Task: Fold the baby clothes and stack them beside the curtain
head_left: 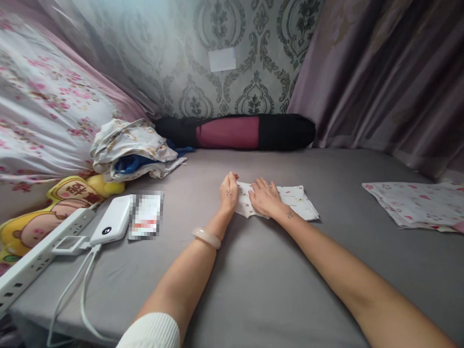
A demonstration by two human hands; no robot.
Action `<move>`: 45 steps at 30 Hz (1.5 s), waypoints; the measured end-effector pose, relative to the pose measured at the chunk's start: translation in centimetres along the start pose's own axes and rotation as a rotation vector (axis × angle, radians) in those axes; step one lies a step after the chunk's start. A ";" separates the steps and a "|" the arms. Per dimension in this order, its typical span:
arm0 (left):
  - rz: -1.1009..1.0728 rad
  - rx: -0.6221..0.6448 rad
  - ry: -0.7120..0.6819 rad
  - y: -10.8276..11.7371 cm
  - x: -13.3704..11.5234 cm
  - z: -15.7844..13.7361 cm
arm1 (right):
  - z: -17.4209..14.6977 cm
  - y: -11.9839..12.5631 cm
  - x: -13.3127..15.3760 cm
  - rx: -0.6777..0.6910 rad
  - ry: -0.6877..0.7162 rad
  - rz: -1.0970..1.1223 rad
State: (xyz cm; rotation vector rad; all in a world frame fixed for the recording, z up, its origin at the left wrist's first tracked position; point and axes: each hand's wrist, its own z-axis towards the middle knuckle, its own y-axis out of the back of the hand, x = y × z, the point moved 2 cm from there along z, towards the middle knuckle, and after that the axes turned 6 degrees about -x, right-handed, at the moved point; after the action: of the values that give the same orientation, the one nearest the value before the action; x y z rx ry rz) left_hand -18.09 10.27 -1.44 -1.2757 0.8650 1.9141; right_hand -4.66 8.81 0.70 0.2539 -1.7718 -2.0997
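A small folded white cloth (297,209) with a sparse coloured print lies on the grey bed sheet, its layers showing at the right edge. My right hand (265,197) rests flat across its middle, fingers spread. At the cloth's left edge is my left hand (229,191), turned on its side with the fingers curled in against the fabric. The fingertips of that hand are partly hidden. A pale bangle (207,238) circles my left wrist.
To the right lies another folded printed cloth (417,203). Crumpled clothes (136,148) are heaped at the back left, beside a long black and red bag (228,131). On the left are a white power bank (114,218) with cables, a power strip (31,261) and a yellow plush (36,228).
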 end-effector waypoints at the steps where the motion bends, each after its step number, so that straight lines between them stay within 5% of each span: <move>1: -0.030 -0.018 0.026 0.1 0.2 0.2 | 0.2 -0.2 0.4 0.010 0.005 0.012; 19: -0.296 -0.340 0.228 1.9 1.4 1.6 | 1.1 -2.2 4.7 0.010 0.083 0.095; 27: -0.225 -0.305 0.180 1.9 1.2 1.5 | 0.7 -1.6 3.6 0.015 0.071 0.127; 31: -0.025 -0.197 0.028 1.5 0.8 0.9 | -0.4 -0.3 0.9 -0.026 0.016 0.058; 38: 0.534 0.258 -0.442 0.0 0.0 -1.3 | -1.7 -0.8 -1.3 0.018 -0.021 0.056; 45: 0.792 0.441 -0.584 0.2 -0.9 -2.2 | -1.6 -0.9 -1.4 0.011 -0.025 0.114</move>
State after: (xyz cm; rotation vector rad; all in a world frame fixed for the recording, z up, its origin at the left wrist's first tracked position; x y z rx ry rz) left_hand -16.90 8.24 -1.25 -0.0568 1.4757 2.2919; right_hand -2.92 8.01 -0.59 0.1268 -1.7691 -2.0224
